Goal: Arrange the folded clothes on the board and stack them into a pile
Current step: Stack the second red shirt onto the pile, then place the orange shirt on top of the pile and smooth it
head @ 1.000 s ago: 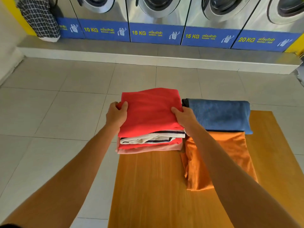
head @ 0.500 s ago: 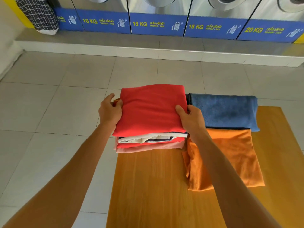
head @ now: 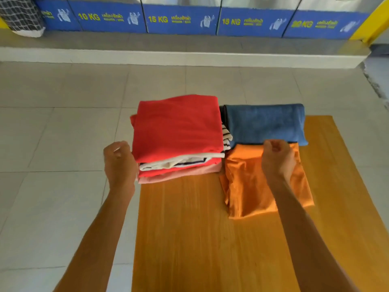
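Pile (head: 179, 131) sits at the far left corner of the board (head: 189, 228), red fold on top, striped white piece and pink layer showing underneath at the near edge. My left hand (head: 119, 163) is just beside the pile's left side, fingers curled loosely, holding nothing; whether the knuckles touch the cloth I cannot tell. My right hand (head: 277, 161) hovers over the far edge of the orange garment (head: 263, 190), fingers curled in, nothing pinched between them as far as I can see, but contact with the fabric is unclear. Blue folded piece (head: 265, 125) lies beyond the orange one, just beside the pile's right side, its far edge hanging past the board.

Risks as I judge them:
- Pile overhangs the board's left and far edges, so weight added on top could tip it onto the tiled floor (head: 52, 133).
- Striped layer sticks out on the right side of the pile; the stack is not squared, so the next piece may sit crooked and slide.
- Orange garment is loosely folded and wrinkled. Lifting it by one edge with one hand would likely let it unfold and drape.
- Blue piece touches or nearly touches the orange one at the seam under my right hand; grabbing there could drag both.
- Left hand so near the pile could nudge it further off the corner.

Two-handed lift of the orange piece looks safer.
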A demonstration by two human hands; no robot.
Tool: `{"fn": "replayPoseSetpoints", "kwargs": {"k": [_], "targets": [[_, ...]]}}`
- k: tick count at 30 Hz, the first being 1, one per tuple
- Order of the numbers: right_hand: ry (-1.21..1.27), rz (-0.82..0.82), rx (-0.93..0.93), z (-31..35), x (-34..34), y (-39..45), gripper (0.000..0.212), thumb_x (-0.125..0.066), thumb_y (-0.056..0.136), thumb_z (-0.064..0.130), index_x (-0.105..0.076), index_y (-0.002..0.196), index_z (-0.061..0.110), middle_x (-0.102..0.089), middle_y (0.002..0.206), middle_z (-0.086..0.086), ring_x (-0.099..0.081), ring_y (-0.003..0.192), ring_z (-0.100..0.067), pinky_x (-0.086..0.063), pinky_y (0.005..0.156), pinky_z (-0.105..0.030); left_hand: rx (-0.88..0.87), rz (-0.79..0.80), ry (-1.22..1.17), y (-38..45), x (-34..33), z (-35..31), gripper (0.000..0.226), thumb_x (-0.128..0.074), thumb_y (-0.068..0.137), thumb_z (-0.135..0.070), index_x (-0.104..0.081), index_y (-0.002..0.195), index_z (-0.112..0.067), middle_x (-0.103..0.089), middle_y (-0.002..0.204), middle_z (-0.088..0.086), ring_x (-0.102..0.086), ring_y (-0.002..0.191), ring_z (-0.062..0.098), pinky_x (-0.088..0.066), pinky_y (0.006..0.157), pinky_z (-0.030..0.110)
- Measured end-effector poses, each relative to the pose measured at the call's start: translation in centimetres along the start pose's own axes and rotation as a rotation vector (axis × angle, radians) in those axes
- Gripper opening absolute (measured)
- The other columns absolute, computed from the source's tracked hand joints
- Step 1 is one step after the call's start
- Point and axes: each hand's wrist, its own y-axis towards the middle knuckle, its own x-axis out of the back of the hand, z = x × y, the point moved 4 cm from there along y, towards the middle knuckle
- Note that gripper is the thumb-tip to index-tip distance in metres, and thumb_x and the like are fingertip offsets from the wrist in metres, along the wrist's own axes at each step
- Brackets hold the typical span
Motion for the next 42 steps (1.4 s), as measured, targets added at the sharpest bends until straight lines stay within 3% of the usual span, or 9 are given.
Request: {"fn": "replayPoseSetpoints", "kwargs": {"k": [2,5,9,13,17,21,24,30,42], "targets": [[-0.171,-0.059,-0.082,-3.3,2.4,1.1,0.031,-0.061,0.086,0.029,-0.064,0.114,0.017,-0.065,0.122,-0.013,-0.053,0.119,-0.037,-0.040,0.099,-0.045,0.053,-0.008,-0.051,-2.4,0.4,2.5,0.014,-0.042,0.087,-0.018,-0.051,0.084,-0.008,-0.055,0.080,0.010,-0.053,0.072,0.021,-0.041,0.053,0.027],[-0.407,0.106,-0.300,-8.0,4.4,1.7,0.068,-0.065,0.084,0.052,-0.047,0.136,0.013,-0.045,0.144,-0.018,-0.036,0.134,-0.039,-0.030,0.109,-0.054,0.216,0.162,-0.055,-6.9,-1.3,5.8,0.020,-0.047,0.095,-0.017,-0.055,0.107,-0.005,-0.061,0.096,0.009,-0.061,0.086,0.021,-0.054,0.070,0.031],[-0.416,0.252,-0.261,-9.9,4.7,0.4,0.077,-0.070,0.082,0.058,-0.048,0.134,0.006,-0.055,0.135,-0.022,-0.051,0.124,-0.042,-0.045,0.100,-0.052,0.316,0.592,0.123,-12.7,-6.3,7.0,0.022,-0.048,0.100,-0.035,-0.059,0.111,-0.019,-0.069,0.109,0.003,-0.067,0.095,0.015,-0.057,0.091,0.041],[-0.332,0.341,-0.230,-9.5,4.3,-3.9,0.070,-0.074,0.080,0.055,-0.049,0.127,0.009,-0.065,0.121,-0.018,-0.061,0.110,-0.040,-0.052,0.086,-0.049,0.229,0.938,0.412,-15.7,-10.0,4.3,0.079,-0.025,0.088,-0.078,-0.062,0.120,-0.015,-0.072,0.112,0.010,-0.070,0.098,0.026,-0.056,0.091,0.047],[-0.281,0.361,-0.221,-9.8,5.0,-8.3,0.069,-0.077,0.080,0.049,-0.050,0.131,0.010,-0.065,0.126,-0.015,-0.061,0.113,-0.039,-0.051,0.087,-0.046,0.030,0.812,0.577,-15.6,-10.3,3.5,0.080,-0.025,0.088,-0.077,-0.061,0.124,-0.014,-0.066,0.120,0.011,-0.065,0.105,0.031,-0.053,0.089,0.041],[-0.198,0.354,-0.265,-10.8,6.2,-11.1,0.069,-0.079,0.079,0.048,-0.053,0.133,0.012,-0.065,0.128,-0.011,-0.062,0.113,-0.036,-0.054,0.089,-0.048,-0.212,0.753,0.585,-15.1,-7.2,5.6,0.044,-0.038,0.100,-0.051,-0.058,0.074,-0.021,-0.064,0.076,0.006,-0.059,0.062,0.018,-0.043,0.059,0.026],[-0.152,0.386,-0.326,-11.8,6.9,-12.6,0.066,-0.080,0.077,0.048,-0.058,0.130,0.015,-0.067,0.124,-0.007,-0.064,0.108,-0.032,-0.055,0.088,-0.049,-0.261,0.752,0.552,-15.3,-4.2,7.4,0.040,-0.043,0.100,-0.046,-0.057,0.070,-0.025,-0.054,0.060,-0.006,-0.049,0.050,0.007,-0.034,0.049,0.017],[-0.084,0.578,-0.315,-12.9,6.8,-17.0,0.038,-0.083,0.074,0.047,-0.065,0.094,0.020,-0.071,0.093,0.000,-0.067,0.090,-0.026,-0.054,0.079,-0.052,-0.203,0.663,0.699,-16.3,1.9,11.5,0.031,-0.046,0.098,-0.048,-0.062,0.085,-0.025,-0.064,0.081,-0.008,-0.059,0.070,0.009,-0.043,0.066,0.017],[-0.072,0.520,-0.264,-11.2,7.2,-20.6,0.042,-0.075,0.082,0.050,-0.062,0.107,0.019,-0.068,0.096,0.001,-0.066,0.087,-0.021,-0.051,0.065,-0.038,-0.142,0.593,0.508,-18.1,4.2,10.7,0.047,-0.055,0.087,-0.063,-0.067,0.107,-0.022,-0.069,0.103,-0.005,-0.061,0.087,0.012,-0.042,0.066,0.017]]}}
